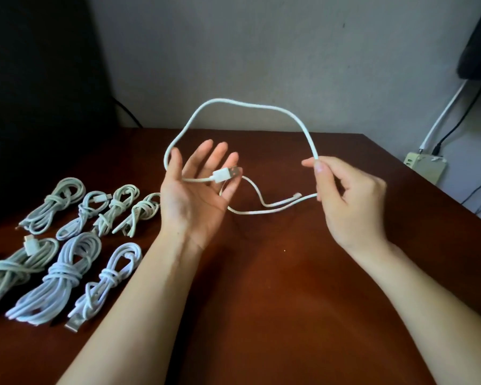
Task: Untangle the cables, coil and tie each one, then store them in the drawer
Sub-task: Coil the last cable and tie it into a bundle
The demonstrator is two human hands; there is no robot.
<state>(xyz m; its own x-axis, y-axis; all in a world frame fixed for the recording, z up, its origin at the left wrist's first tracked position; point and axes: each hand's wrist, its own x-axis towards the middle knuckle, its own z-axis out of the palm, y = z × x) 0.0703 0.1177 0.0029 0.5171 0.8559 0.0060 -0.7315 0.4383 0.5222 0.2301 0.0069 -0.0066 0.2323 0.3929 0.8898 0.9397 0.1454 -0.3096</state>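
A loose white USB cable (pixel 250 105) arcs in the air between my hands above the brown table (pixel 261 287). My left hand (pixel 197 195) is palm up with fingers straight, and the cable's USB plug (pixel 225 173) lies across its fingers. The cable runs behind the thumb and up into the arc. My right hand (pixel 347 195) pinches the cable between thumb and forefinger at the arc's right end. Below it the cable's tail and small connector (pixel 295 194) hang toward the table. Several coiled, tied white cables (pixel 64 268) lie in two rows at the left.
A dark monitor or screen (pixel 39 93) stands at the back left. A pale power strip (pixel 425 169) with cords sits off the table's right edge by the wall. No drawer is in view.
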